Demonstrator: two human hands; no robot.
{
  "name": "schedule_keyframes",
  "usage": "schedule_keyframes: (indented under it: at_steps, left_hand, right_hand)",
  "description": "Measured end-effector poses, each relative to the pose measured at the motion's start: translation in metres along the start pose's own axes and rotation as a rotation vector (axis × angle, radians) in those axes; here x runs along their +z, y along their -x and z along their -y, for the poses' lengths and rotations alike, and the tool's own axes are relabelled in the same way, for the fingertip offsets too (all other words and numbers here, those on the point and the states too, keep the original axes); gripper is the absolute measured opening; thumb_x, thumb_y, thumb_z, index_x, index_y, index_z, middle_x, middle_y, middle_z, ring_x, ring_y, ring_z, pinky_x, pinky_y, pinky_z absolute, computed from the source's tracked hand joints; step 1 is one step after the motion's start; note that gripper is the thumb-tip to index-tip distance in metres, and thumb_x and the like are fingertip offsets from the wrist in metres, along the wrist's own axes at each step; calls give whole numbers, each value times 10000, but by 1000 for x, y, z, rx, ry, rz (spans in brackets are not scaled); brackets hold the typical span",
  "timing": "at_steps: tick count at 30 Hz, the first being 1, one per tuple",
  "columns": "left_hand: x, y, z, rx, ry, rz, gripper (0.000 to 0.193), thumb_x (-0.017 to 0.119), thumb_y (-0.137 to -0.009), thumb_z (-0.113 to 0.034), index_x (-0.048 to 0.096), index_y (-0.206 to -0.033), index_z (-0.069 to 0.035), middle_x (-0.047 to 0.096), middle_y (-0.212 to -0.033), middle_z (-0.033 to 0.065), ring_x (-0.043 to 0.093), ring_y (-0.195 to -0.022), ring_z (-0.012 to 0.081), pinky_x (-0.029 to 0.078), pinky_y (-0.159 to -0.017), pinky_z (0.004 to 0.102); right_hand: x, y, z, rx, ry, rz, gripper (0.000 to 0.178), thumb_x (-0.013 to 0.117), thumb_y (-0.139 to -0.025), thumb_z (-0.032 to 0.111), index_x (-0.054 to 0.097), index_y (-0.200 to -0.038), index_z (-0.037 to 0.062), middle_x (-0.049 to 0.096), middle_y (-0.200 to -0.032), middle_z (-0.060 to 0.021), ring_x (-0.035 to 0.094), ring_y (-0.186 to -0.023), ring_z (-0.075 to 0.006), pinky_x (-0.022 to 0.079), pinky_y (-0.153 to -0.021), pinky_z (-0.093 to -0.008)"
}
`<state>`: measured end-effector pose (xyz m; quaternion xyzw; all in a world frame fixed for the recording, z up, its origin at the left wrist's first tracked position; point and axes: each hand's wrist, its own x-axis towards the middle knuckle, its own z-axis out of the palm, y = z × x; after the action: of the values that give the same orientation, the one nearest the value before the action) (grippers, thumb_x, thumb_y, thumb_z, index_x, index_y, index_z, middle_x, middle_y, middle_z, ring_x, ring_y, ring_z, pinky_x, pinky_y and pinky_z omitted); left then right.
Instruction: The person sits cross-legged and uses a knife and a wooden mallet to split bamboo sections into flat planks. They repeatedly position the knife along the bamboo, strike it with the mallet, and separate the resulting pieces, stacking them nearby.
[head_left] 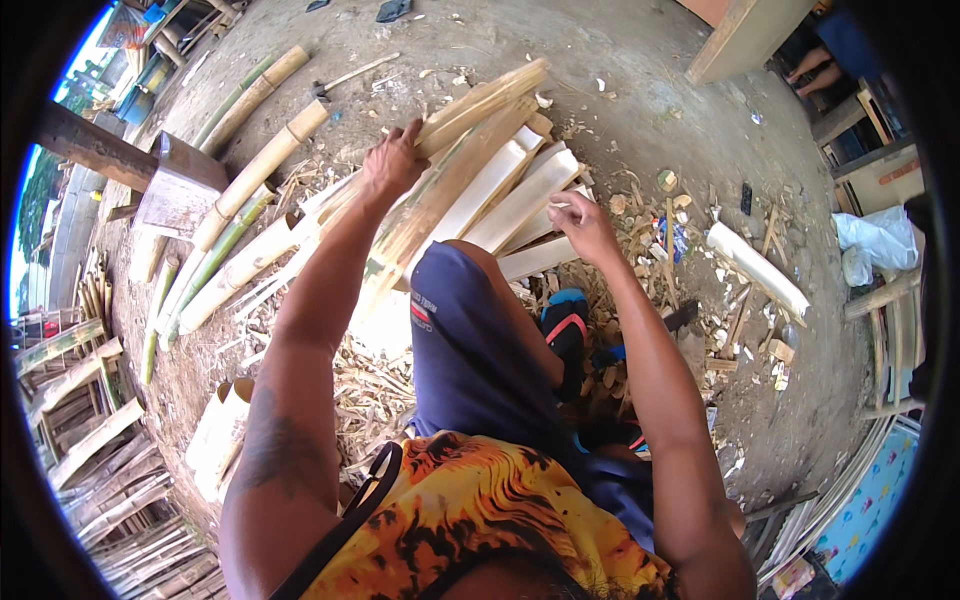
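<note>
My left hand (394, 162) is closed round a long split bamboo strip (490, 100), which slants up to the right with a frayed, fibrous far end. Under and beside it lies a pile of split bamboo pieces (530, 196), their pale inner faces showing, in front of my bent knee. My right hand (588, 228) hovers over the right edge of this pile, thumb and fingers curled together. Whatever those fingers hold, if anything, is too small to make out. My knee hides the near end of the pile.
Whole bamboo poles (262, 172) lie to the left, near a metal-sided block (182, 188). Wood shavings (375, 385) cover the ground. A half-round bamboo piece (757, 270) rests at right, with a dark flat object (682, 316) nearer me. Stacked slats (110, 480) fill the lower left.
</note>
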<state>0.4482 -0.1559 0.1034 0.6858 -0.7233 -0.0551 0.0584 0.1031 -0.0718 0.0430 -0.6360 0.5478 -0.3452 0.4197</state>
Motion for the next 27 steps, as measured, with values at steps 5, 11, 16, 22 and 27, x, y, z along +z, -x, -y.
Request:
schedule_keyframes:
  at_steps: [5,11,16,22,27]
  left_hand:
    - [34,-1,32,74,-86,-71,795,755,-890,-345,361,-1573,-237,503,-1525,94,472,-1397,337,382,-1101,602]
    - [24,-30,15,-46,-108,50,749,635,-952,-462,348,-1581,-174,460,-1557,107,415,-1451,305,245,-1186,635]
    - [46,-45,-51,161,45,321,654,634,-953,-468,473,-1506,-159,648,-1352,163,606,-1265,356,471,-1062,473]
    - [73,-68,-163,631,-19,579,561,670,-937,-421,577,-1383,-94,700,-1232,186,658,-1160,357,514,-1003,458]
    - [120,-64,-286,906,92,540,460,663,-919,-291,610,-1298,-35,743,-1058,214,705,-1031,401,547,-934,476]
  right_hand:
    - [-1,10,7,118,-60,69,374,684,-999,306,654,-1252,32,747,-950,-128,708,-804,-159,556,-733,-314]
    - [-28,40,-2,219,-141,-5,333,658,-1020,276,648,-1220,11,735,-940,-100,705,-798,-157,561,-724,-295]
    - [-52,63,-26,338,-172,-77,295,656,-1022,272,652,-1191,29,728,-920,-77,693,-784,-142,544,-705,-282]
    - [-77,95,-70,409,-333,-100,335,652,-1022,340,635,-1242,88,716,-984,-41,690,-854,-125,539,-722,-286]
    - [-126,139,-148,473,-504,-318,286,652,-1015,313,652,-1218,112,717,-966,-29,694,-841,-150,558,-739,-334]
